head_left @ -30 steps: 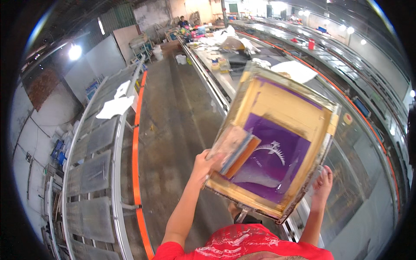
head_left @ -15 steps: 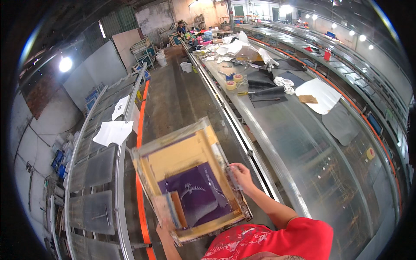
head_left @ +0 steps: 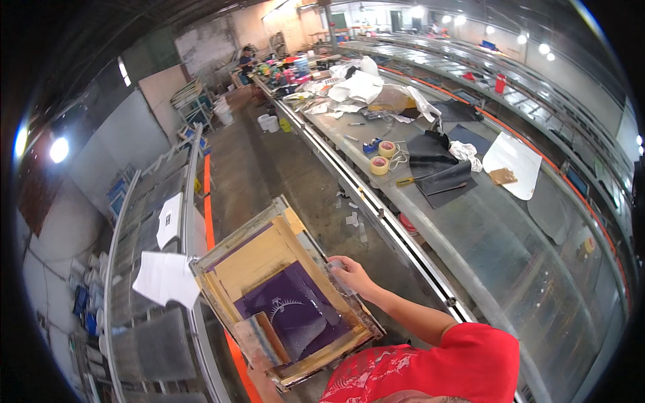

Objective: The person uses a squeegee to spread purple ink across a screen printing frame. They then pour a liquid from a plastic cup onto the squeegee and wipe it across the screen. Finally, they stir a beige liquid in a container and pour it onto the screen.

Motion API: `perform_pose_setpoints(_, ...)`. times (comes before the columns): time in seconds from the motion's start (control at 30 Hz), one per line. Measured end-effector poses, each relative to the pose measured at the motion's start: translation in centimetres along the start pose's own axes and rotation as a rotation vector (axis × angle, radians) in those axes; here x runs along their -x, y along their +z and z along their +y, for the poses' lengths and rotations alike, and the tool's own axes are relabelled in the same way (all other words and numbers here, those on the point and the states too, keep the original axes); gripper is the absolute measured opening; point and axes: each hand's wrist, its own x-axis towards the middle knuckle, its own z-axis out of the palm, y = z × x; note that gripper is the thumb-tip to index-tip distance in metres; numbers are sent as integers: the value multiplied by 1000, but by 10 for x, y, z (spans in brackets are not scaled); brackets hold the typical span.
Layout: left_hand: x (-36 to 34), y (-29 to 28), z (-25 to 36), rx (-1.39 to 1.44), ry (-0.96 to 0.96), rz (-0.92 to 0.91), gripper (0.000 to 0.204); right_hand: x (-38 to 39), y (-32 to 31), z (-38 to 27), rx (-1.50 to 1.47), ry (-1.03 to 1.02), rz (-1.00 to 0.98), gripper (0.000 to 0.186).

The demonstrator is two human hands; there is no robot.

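Observation:
In front of my red shirt I carry a screen printing frame (head_left: pixel 236 232), tilted, over the aisle. Its mesh has a yellowish border round a dark purple panel (head_left: pixel 306 305) with a pale, curved, spiky design. A squeegee (head_left: pixel 261 341) with a wooden part rests inside the frame at its lower left. My right hand (head_left: pixel 351 274) is closed on the frame's right side, by a greyish piece at the edge. My left hand (head_left: pixel 263 379) holds the lower left corner, next to the squeegee; its fingers are partly hidden, and I cannot tell whether they touch the squeegee.
Left of me runs a long table with white cut pieces (head_left: pixel 166 279) and an orange rail (head_left: pixel 209 228). The right-hand table (head_left: pixel 463 248) bears tape rolls (head_left: pixel 379 165), black sheets (head_left: pixel 440 168) and a white sheet (head_left: pixel 514 164). A person (head_left: pixel 246 60) is far down the aisle.
The view has swung a little, so the tables sit differently. The frame with its squeegee appears slightly lower and further left, still held by both hands.

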Motion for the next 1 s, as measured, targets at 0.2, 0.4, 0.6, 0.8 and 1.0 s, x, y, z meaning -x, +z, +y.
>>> perform_pose_setpoints(0.2,-164,96,26,-105,-8,-136,48,-111,-19,25,-16,19,273,33)
perform_pose_setpoints(0.4,-324,176,50,-143,29,-165,52,-279,1,30,8,-58,305,34)
perform_pose_setpoints(0.6,-421,236,74,-26,38,-121,44,-449,26,1,31,-42,153,35)
perform_pose_setpoints(0.8,-518,286,96,6,24,-61,43,-609,85,-6,104,25,-4,34)
perform_pose_setpoints(1.0,-676,354,166,-19,66,-14,45,-781,129,-22,2,-43,7,36)
